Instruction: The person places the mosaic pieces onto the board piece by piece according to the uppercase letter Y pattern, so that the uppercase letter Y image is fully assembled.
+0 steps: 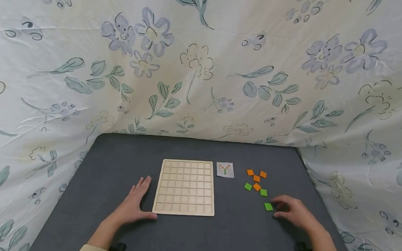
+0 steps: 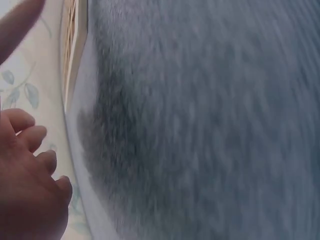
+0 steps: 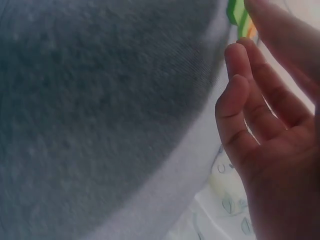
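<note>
Beside the board (image 1: 185, 187), your left hand (image 1: 133, 205) is spread; your right hand (image 1: 295, 211), finger and thumb apart, meets the nearest green tile (image 1: 268, 207) on the tabletop (image 1: 230, 235). Best pinch its opposite edges.

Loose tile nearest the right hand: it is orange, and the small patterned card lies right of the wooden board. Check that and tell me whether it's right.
The colour is wrong: the head view shows the loose tile nearest the right hand is green, not orange. The small patterned card does lie right of the wooden board.
</note>
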The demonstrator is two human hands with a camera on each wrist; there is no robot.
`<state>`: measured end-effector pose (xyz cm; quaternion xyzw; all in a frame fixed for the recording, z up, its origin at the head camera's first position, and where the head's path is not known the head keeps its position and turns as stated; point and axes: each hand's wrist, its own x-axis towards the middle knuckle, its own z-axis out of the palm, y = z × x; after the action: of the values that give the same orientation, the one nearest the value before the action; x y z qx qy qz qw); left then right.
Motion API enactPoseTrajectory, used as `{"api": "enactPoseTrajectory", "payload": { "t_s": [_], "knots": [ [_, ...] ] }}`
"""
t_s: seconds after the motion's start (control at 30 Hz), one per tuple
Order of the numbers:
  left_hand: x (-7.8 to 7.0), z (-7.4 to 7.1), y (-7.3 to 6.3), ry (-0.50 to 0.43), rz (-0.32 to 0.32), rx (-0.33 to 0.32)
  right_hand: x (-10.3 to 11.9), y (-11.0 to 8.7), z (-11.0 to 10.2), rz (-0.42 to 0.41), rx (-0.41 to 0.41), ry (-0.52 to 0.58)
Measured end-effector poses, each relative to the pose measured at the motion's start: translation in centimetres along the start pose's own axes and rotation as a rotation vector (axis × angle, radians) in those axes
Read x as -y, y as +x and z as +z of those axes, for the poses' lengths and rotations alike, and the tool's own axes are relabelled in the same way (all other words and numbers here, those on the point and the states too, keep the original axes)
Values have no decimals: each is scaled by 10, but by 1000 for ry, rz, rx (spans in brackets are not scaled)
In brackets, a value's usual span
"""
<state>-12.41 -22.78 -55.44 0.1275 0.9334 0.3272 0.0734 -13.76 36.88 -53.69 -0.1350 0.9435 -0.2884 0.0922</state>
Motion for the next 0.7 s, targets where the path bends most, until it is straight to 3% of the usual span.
{"api": "enactPoseTrajectory", "payload": {
  "t_s": [0.3, 0.47, 0.7],
  "knots": [
    [-1, 12, 9, -30, -69, 99, 1, 8, 14, 49, 15, -3],
    [-1, 14, 11, -31, -85, 79, 5, 11, 18, 55, 2, -39],
    [-2, 15, 12, -27, -97, 88, 11, 12, 21, -10, 12, -59]
  ]
}}
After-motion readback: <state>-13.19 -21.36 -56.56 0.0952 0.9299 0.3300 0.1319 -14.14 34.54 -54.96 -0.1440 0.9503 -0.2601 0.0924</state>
